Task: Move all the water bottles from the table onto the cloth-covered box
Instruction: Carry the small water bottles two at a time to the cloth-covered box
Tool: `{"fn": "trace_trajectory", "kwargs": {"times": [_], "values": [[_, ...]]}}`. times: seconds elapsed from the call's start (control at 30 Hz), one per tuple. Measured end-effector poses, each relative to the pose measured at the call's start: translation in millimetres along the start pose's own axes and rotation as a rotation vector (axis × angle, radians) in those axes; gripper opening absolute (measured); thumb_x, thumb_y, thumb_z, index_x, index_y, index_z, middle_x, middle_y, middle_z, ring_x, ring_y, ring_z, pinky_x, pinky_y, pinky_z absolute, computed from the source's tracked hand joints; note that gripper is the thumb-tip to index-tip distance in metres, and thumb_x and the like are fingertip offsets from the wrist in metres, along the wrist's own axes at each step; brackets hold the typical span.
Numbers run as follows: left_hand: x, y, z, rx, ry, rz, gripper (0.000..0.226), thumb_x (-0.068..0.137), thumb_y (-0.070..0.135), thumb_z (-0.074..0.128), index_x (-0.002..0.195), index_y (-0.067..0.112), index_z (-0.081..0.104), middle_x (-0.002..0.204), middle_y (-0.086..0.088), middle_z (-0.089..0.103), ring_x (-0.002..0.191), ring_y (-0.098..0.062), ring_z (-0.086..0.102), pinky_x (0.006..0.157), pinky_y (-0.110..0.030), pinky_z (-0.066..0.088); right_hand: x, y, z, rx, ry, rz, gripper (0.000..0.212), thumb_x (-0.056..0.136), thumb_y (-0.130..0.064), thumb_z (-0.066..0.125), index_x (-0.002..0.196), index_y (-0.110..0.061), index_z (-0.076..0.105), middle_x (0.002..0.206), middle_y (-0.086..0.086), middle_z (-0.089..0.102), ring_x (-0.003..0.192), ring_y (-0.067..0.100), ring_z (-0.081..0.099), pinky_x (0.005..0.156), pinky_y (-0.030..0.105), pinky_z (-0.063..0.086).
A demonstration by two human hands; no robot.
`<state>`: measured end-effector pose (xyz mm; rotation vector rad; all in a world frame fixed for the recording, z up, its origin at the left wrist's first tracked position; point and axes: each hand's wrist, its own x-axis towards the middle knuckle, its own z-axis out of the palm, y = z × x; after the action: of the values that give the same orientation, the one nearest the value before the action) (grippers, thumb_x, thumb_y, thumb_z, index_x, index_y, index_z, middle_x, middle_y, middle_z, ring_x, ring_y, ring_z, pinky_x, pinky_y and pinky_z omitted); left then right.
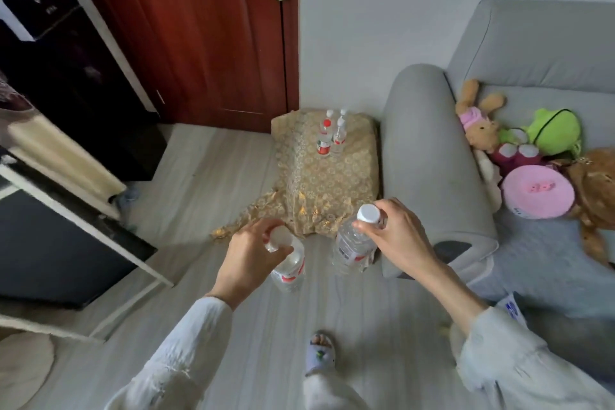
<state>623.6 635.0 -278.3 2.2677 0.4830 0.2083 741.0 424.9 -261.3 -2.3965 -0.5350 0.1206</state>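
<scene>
I carry two clear water bottles with white caps and red-white labels, held by their necks above the floor. My left hand (251,251) grips the top of the left bottle (290,268); my right hand (397,231) grips the right bottle (352,245) just under its cap. Ahead stands the box under a yellow patterned cloth (327,176), beside the sofa arm. Several small water bottles (331,135) stand upright in a cluster on the box's far half, one with a red cap. The near half of the box top is bare cloth.
A grey sofa (429,156) with plush toys (519,150) lies to the right of the box. A dark table with a white frame (76,226) is at the left. A red-brown door (206,33) stands behind. My slippered foot (321,353) is on the pale floor.
</scene>
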Motion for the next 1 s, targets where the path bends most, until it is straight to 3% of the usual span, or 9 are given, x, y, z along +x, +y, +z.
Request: {"fn": "trace_trajectory", "kwargs": {"times": [0.2,0.4,0.6,1.0], "values": [[137,4,23,0.026,-0.019,-0.038,0.04,0.066,0.013,0.077,0.104,0.012,0.066,0.102,-0.006,0.064,0.085,-0.024,0.062,0.078,-0.027,0.045,130,26,1,0.009,-0.051,0.057,0.034,0.07,-0.036,0.072,0.089,-0.013,0.055,0.085,-0.006,0.048,0.077,0.015,0.05,0.067,0.029,0.04],[291,-17,59,-0.002,-0.041,-0.051,0.035,0.063,0.016,0.08,0.096,0.013,0.066,0.095,-0.009,0.065,0.078,-0.019,0.056,0.071,-0.027,0.043,263,69,32,-0.008,-0.096,0.176,0.03,0.07,-0.035,0.071,0.082,-0.02,0.048,0.077,-0.014,0.04,0.073,0.014,0.048,0.061,0.025,0.035],[424,-65,119,0.032,-0.152,-0.072,0.037,0.062,0.019,0.079,0.095,0.015,0.062,0.096,-0.006,0.061,0.084,-0.024,0.059,0.069,-0.03,0.043,375,123,98,-0.022,-0.14,0.341,0.035,0.067,-0.037,0.073,0.085,-0.019,0.049,0.088,-0.007,0.044,0.078,0.016,0.049,0.068,0.028,0.036],[572,-148,253,0.072,-0.239,-0.175,0.033,0.07,0.007,0.072,0.099,0.006,0.055,0.104,-0.012,0.057,0.088,-0.025,0.055,0.071,-0.032,0.05,529,241,223,-0.061,-0.19,0.394,0.038,0.077,-0.029,0.068,0.103,-0.006,0.053,0.107,0.008,0.052,0.084,0.018,0.049,0.069,0.022,0.033]]}}
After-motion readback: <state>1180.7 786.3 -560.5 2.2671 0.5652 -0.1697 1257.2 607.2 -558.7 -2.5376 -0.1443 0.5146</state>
